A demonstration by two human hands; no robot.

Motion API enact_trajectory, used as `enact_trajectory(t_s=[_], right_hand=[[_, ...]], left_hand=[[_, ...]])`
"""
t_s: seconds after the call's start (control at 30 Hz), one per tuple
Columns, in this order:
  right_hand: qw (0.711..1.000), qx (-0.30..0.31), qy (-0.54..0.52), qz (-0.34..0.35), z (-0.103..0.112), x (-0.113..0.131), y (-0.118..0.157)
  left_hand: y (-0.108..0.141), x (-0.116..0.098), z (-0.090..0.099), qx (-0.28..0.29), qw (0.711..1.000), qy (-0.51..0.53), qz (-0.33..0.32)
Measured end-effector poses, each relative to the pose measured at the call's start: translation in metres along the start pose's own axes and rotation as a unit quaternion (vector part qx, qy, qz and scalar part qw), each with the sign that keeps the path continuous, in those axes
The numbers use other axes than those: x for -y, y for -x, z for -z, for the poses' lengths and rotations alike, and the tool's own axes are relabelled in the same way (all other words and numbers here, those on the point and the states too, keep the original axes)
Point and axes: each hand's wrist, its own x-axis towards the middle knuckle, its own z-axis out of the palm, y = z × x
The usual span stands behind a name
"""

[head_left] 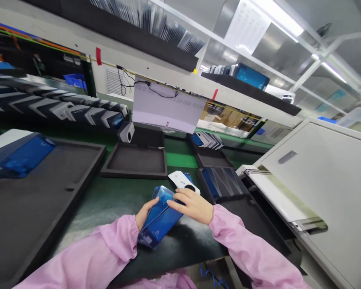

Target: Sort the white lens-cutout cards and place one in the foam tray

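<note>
My left hand (pixel 147 210) grips a small fanned stack of shiny blue phone back panels (pixel 161 220) by its left side, thumb on top. The stack is tilted above the dark green work surface (pixel 108 208). At the upper right edge of that stack, my right hand (pixel 195 204) has its fingers bent onto the panels; its thumb is hidden. Just behind the right fingers lies a white phone back panel (pixel 179 178) with a round black camera area, partly covering another blue piece. Both forearms are in pink sleeves.
Dark foam trays (pixel 135 160) stand behind and to the left. To the right, a tray holds leaning dark panels (pixel 225 182). Rows of panels (pixel 48 106) stand at the back left. Shelves with more panels (pixel 251 76) hang overhead. A white cabinet (pixel 325 168) borders the right side.
</note>
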Motion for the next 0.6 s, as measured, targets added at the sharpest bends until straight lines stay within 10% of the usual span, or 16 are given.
enact_trajectory(t_s=[0.17, 0.4, 0.6], right_hand=[[0.991, 0.057, 0.017, 0.117, -0.012, 0.006, -0.024], [0.997, 0.008, 0.015, 0.074, -0.022, 0.007, -0.028], [0.969, -0.147, -0.091, -0.176, -0.018, 0.006, -0.01]], left_hand=[[0.007, 0.01, 0.007, 0.081, 0.993, -0.012, 0.08], [0.021, 0.004, 0.007, 0.141, 0.979, -0.144, -0.019], [0.035, 0.009, -0.006, 0.084, 0.943, -0.264, -0.185]])
